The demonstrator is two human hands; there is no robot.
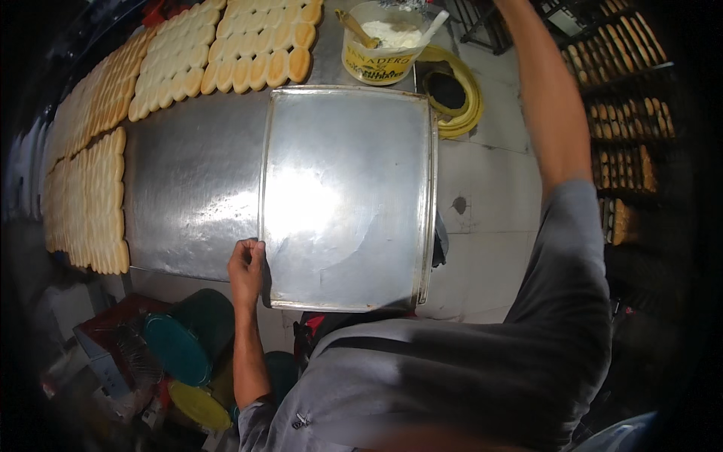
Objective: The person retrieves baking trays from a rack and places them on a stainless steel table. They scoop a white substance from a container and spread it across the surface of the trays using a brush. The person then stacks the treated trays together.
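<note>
A bare metal baking tray (344,243) lies before me on the metal worktable (181,169), with another tray's rim showing along its right side. The fingers of my left hand (247,264) are pinched at the tray's left edge, near its lower corner. My right arm reaches up past the top of the picture, and my right hand is out of view. Beyond the tray stands a yellow-labelled plastic bucket (375,59) holding a white creamy substance, a brush and a white-handled tool. Joined rows of pale golden oval breads (257,51) lie along the table's far and left sides.
A yellow ring-shaped object (471,101) is beside the table's right edge. Racks with trays of bread (615,51) stand at the right. Below the table at the lower left are a green lidded bin (178,350), a yellow lid (200,405) and a red box.
</note>
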